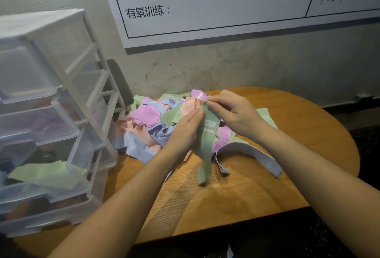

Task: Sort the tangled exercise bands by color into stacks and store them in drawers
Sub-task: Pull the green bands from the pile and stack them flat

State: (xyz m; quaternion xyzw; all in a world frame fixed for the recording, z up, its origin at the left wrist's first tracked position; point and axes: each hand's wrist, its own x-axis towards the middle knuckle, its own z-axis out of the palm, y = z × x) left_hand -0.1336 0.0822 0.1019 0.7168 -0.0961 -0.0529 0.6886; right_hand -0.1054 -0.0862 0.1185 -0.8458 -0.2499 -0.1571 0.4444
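A tangled pile of exercise bands (pixel 148 119) in pink, green, lilac and peach lies on the round wooden table (pixel 246 191), against the wall. I hold one green band (pixel 205 146) up above the pile; its lower end hangs down toward the table. My left hand (pixel 185 132) pinches the band's top from the left. My right hand (pixel 232 111) pinches the same top end from the right. A lilac band (pixel 253 155) curves loose on the table under my right wrist.
A clear plastic drawer unit (pixel 51 113) with a white frame stands on the table at the left; a drawer low down holds green bands (pixel 41 172). A white wall chart (pixel 216 6) hangs behind. The table's front edge drops to a dark floor.
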